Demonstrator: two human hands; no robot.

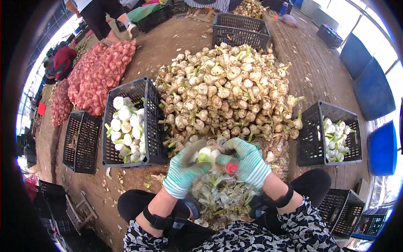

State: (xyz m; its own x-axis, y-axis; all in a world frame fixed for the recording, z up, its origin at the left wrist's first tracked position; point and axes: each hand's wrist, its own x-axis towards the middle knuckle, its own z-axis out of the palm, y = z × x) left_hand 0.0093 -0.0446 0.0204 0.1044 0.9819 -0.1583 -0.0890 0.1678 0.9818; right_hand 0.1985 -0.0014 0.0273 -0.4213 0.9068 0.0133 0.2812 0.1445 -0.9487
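Observation:
Both my hands wear white-and-green striped gloves and meet in front of a large heap of dirty garlic bulbs (pixel 228 90). My left hand (pixel 185 169) is closed around a pale garlic bulb (pixel 207 154), whose cut green end faces me. On the other side, my right hand (pixel 248 160) touches the bulb's loose skin with its fingers. It also grips a tool with a red handle (pixel 231 168); its working end is hidden. Below the hands, peeled skins and stalk scraps (pixel 220 199) lie between my legs.
A black crate (pixel 155 126) of cleaned white bulbs stands left of the heap, another crate (pixel 308 136) holds bulbs at right. Red net sacks (pixel 100 73) and an unfilled crate (pixel 82 143) sit farther left. Behind the heap is a crate (pixel 240 31). People are at the far left.

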